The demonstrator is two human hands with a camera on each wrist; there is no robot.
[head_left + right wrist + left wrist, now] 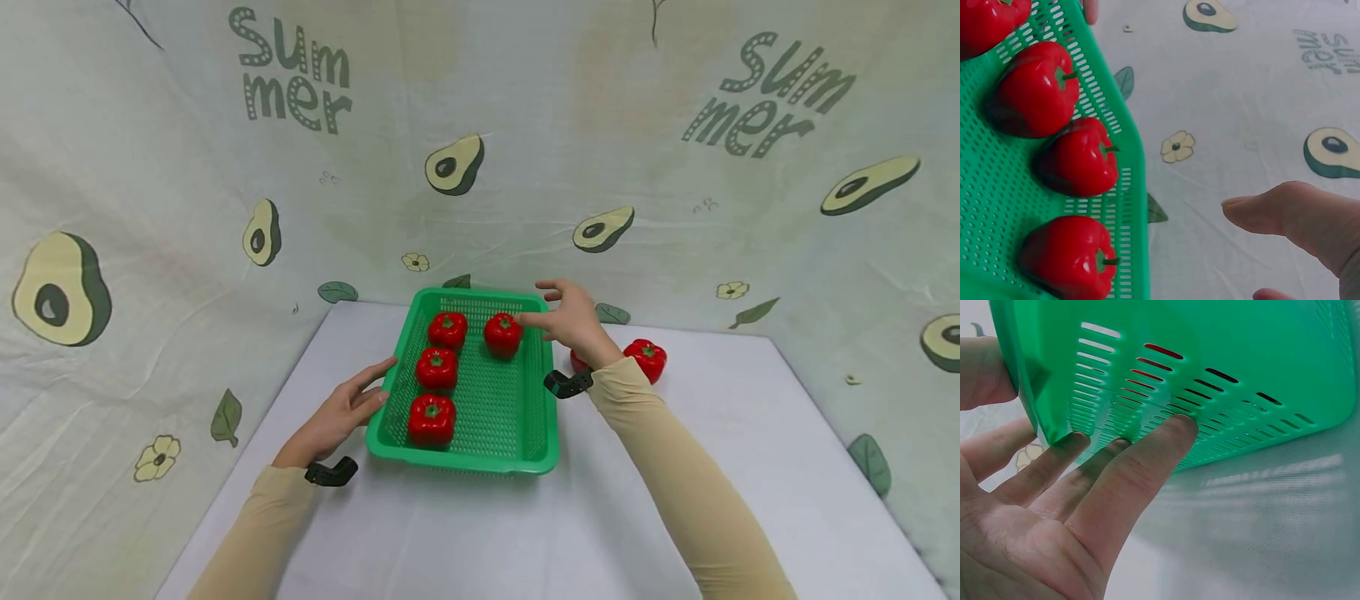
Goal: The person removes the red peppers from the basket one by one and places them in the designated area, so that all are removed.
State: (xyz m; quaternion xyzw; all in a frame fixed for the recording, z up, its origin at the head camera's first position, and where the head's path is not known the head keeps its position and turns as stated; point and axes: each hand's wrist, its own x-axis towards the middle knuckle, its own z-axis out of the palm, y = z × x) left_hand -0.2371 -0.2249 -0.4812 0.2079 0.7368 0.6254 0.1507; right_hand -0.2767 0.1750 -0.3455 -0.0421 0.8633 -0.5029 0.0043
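A green perforated plastic basket [486, 460] sits on the table with several red bell peppers inside. Three of them, among them the front bell pepper [432, 421], line its left side. Another bell pepper [503, 336] is near the far right corner. My left hand [341, 417] is at the basket's left wall, its extended fingers [1138, 469] touching the slotted outside. Over the far right rim is my right hand [572, 321], fingers spread, close beside that corner pepper in the head view. In the right wrist view its thumb [1279, 209] stands apart from the peppers, holding nothing.
Right of the basket a red bell pepper [646, 358] lies on the white tabletop [720, 417]. Another bell pepper [578, 362] is mostly hidden behind the right wrist. A printed cloth [525, 100] with avocados and lettering hangs behind and along the sides.
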